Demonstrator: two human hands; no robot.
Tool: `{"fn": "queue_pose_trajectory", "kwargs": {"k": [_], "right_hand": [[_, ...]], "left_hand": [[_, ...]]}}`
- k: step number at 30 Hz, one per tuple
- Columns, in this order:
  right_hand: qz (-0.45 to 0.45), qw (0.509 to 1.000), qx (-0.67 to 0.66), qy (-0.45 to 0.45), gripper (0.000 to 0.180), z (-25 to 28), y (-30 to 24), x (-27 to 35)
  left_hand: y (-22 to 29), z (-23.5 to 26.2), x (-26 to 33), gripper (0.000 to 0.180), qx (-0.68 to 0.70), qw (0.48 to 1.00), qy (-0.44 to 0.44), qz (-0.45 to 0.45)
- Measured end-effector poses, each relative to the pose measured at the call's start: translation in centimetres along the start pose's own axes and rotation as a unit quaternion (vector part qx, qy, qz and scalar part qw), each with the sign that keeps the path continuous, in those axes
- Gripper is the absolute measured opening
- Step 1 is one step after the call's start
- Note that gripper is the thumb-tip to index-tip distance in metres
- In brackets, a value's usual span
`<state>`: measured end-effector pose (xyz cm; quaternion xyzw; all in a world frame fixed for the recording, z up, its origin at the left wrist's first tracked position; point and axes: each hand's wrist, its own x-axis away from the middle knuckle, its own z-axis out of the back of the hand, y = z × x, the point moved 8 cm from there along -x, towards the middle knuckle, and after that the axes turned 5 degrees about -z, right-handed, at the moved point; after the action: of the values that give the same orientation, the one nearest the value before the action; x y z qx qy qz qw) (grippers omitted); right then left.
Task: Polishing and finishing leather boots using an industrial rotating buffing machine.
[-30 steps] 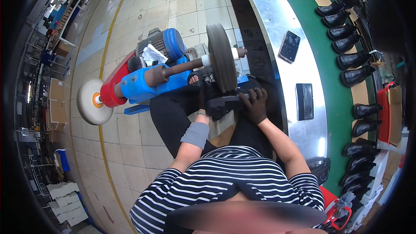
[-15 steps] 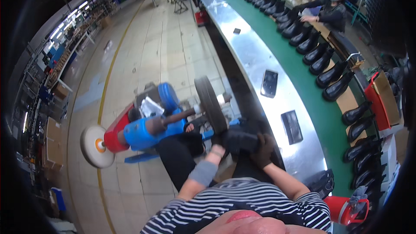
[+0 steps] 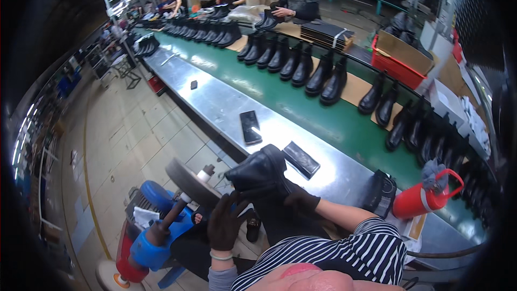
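A black leather boot (image 3: 257, 171) is tilted over my lap, beside the metal bench edge. My right hand (image 3: 302, 200), in a dark brown glove, grips it near its lower right end; the fingertips are partly hidden. My left hand (image 3: 224, 223), gloved too, is raised just below the boot with its fingers spread and nothing in them. Whether its fingertips touch the boot I cannot tell. Close to the left fingers is the dark buffing wheel (image 3: 186, 183) on the shaft of a blue and red polishing machine (image 3: 151, 248). A pale wheel (image 3: 110, 276) sits at the machine's other end.
On the metal bench top (image 3: 215, 109) lie a phone (image 3: 250, 127), a black wallet-like pouch (image 3: 301, 159) and a small dark piece (image 3: 194, 84). A red bottle (image 3: 423, 198) stands at right. Beyond the green belt (image 3: 280, 105), black boots (image 3: 334, 81) stand in rows; a co-worker (image 3: 301, 2) handles one.
My view has swung right. The boot has come up from beside the wheel toward the bench, in my right hand. My left hand is now apart from it, fingers spread.
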<state>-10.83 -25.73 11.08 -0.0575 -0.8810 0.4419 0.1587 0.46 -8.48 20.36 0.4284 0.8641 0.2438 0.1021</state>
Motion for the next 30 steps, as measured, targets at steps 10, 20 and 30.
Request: {"fn": "queue_pose_trajectory", "kwargs": {"k": [10,20,30], "right_hand": [[0.328,0.911,-0.244,-0.057,0.061,18.3,-22.6,-1.0],[0.254,0.815,-0.408,0.324,0.070,38.0,-12.3,-8.9],[0.234,0.807,-0.425,0.336,0.055,43.5,-19.5,-14.7]], "left_hand": [[-2.5,6.3,-0.5,0.043,-0.189,0.978,0.006,0.088],[-7.6,8.5,-2.0,0.048,-0.336,0.930,-0.020,0.148],[-8.4,16.4,-3.2,0.048,-0.334,0.890,0.148,0.271]]}}
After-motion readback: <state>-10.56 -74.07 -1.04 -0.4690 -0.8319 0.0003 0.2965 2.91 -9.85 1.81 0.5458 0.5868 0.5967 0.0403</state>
